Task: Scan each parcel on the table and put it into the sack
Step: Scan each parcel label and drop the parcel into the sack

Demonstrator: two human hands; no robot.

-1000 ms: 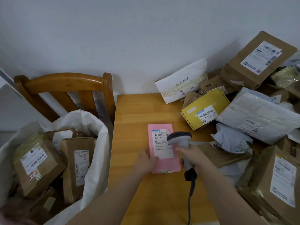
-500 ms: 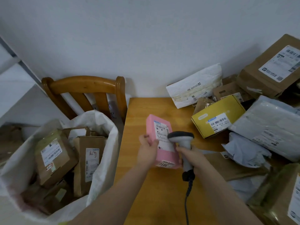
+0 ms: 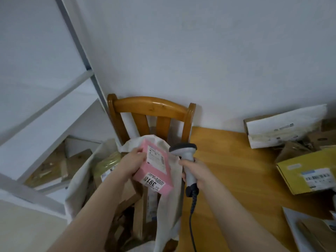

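Now that your left hand (image 3: 131,163) has lifted the pink parcel (image 3: 154,170) off the surface (image 3: 227,160) and grips it over the open sack (image 3: 169,215), while your right hand (image 3: 196,171) grips the scanner (image 3: 183,151), scanning looks finished and dropping it in comes next.

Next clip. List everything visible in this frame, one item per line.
pink parcel: one, pink, held over the sack
scanner: one, grey, in the right hand
sack: one, white, left of the table
brown parcels: several, brown, inside the sack
yellow box: one, yellow, on table, right
white mailer: one, white, table's far side
chair: one, wooden brown, behind sack
table: one, wooden, right
left hand: grips pink parcel
right hand: grips scanner
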